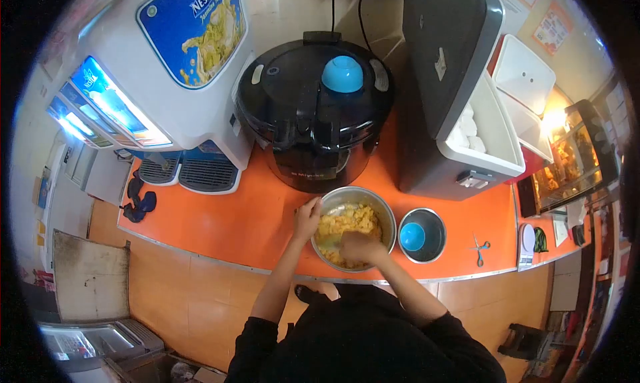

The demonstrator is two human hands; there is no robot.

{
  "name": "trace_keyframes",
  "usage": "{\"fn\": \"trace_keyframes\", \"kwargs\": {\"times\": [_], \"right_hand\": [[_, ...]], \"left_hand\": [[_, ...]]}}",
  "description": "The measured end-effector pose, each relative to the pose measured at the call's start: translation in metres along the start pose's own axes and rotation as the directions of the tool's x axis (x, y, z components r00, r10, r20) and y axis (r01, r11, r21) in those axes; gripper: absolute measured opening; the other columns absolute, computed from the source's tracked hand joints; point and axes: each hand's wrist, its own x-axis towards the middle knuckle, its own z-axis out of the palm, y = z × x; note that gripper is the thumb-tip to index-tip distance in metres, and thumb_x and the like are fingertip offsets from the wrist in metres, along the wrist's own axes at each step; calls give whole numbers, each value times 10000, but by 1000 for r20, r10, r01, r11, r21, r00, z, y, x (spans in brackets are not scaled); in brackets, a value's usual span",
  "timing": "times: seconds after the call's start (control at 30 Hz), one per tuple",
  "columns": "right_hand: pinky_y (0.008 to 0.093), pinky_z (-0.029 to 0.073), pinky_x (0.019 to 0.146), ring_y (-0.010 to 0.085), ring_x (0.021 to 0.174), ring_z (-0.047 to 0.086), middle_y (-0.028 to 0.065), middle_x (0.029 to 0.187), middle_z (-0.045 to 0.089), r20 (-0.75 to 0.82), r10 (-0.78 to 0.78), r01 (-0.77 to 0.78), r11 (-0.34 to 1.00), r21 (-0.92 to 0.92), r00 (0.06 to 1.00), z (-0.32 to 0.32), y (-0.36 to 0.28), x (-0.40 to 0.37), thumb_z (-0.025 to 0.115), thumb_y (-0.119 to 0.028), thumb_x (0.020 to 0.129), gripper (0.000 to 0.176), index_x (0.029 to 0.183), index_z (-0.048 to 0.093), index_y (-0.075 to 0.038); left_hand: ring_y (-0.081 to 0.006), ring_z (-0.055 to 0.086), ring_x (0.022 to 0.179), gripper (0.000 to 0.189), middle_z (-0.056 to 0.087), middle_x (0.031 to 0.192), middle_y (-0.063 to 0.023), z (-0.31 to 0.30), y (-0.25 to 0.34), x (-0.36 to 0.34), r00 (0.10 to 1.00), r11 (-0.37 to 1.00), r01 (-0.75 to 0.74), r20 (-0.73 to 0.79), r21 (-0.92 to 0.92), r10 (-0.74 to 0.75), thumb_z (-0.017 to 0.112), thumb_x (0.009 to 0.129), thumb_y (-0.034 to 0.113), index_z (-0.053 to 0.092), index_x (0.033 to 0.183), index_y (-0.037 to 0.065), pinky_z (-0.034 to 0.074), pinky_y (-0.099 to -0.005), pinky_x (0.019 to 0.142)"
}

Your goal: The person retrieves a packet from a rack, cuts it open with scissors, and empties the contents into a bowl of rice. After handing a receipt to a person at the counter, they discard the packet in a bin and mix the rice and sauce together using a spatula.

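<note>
A large metal pot (389, 213) stands on the orange counter, with yellow, rice-like food (357, 220) in it. My left hand (307, 218) is closed on the pot's left rim. Over the food, inside the pot, is my right hand (360, 248), its fingers closed; a pale greenish tool seems to show beside them, mostly hidden. To the right of the pot, a smaller metal container (437, 233) holds a blue bowl (412, 236).
Behind the pot stands a black cooker (300, 150) with an upturned blue bowl (343, 74) on its lid. A drink dispenser (127, 56) is at left, an open cooler (433, 163) at right. Scissors (480, 251) and a scale (527, 246) lie on the orange counter (220, 223).
</note>
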Motion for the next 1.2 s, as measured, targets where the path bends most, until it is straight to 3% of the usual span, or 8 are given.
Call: {"fn": "trace_keyframes", "kwargs": {"times": [0.17, 0.33, 0.53, 0.8, 0.9, 1.03, 1.13, 1.2], "right_hand": [[440, 521, 779, 354, 872, 655, 235, 888, 656, -226, 109, -154, 969, -194, 968, -7, -15, -14, 554, -225, 793, 271, 880, 678, -1], [455, 512, 786, 399, 883, 642, 208, 943, 667, -375, 350, -294, 935, 198, 859, -8, 16, -16, 514, -261, 842, 304, 885, 677, -8], [467, 504, 796, 382, 924, 646, 269, 976, 643, -31, 285, -275, 945, 179, 958, -11, -3, 2, 528, -302, 855, 364, 896, 658, 36], [456, 524, 776, 349, 878, 672, 237, 878, 671, -282, -11, -85, 942, -325, 959, 3, -3, 5, 542, -327, 839, 407, 982, 623, 46], [465, 526, 736, 335, 835, 676, 203, 850, 676, -85, 87, -100, 980, -174, 993, -32, -21, -19, 511, -271, 855, 295, 928, 634, -13], [441, 526, 765, 350, 856, 665, 242, 888, 659, -400, 36, -107, 982, -156, 916, 60, 9, 29, 487, -222, 854, 299, 929, 654, 15], [452, 519, 769, 361, 856, 660, 268, 883, 647, -101, 171, -185, 970, -160, 980, -23, 33, 10, 493, -214, 846, 286, 890, 647, 24], [424, 538, 688, 306, 808, 674, 207, 852, 670, -228, 272, -281, 960, -7, 935, -8, 8, 2, 560, -270, 815, 274, 855, 650, -14]], "left_hand": [[-312, 618, 655, 374, 652, 755, -158, -13, 41, -4, 991, 992, 124, 58, -29, -122, 462, 971, 346, 628, 1073, 26, 465, -374, 641], [-282, 603, 609, 371, 616, 684, -148, -10, 28, 0, 998, 998, 60, 26, 24, -60, 456, 974, 346, 635, 1043, 28, 445, -367, 599], [-286, 633, 653, 350, 631, 707, -150, -8, 31, -4, 998, 998, 52, -20, -40, -53, 459, 965, 328, 643, 1027, 37, 467, -384, 630], [-310, 644, 670, 356, 646, 722, -151, -2, 12, -4, 997, 997, 71, -24, -2, -71, 475, 953, 364, 649, 1027, 62, 474, -393, 647], [-302, 637, 645, 365, 625, 687, -147, -6, 20, -1, 999, 999, 49, -6, -24, -49, 462, 960, 379, 644, 1045, 75, 468, -397, 626], [-278, 619, 606, 368, 610, 660, -144, -5, 20, -9, 999, 999, 43, 2, -6, -43, 452, 967, 378, 643, 1048, 74, 460, -390, 609], [-263, 625, 633, 358, 630, 710, -141, -7, 21, -4, 999, 999, 41, -12, -8, -41, 457, 970, 363, 643, 1037, 65, 459, -375, 618], [-266, 635, 661, 354, 641, 737, -142, -8, 28, -4, 999, 999, 29, -20, -21, -30, 461, 970, 358, 640, 1042, 61, 462, -370, 626]]}}
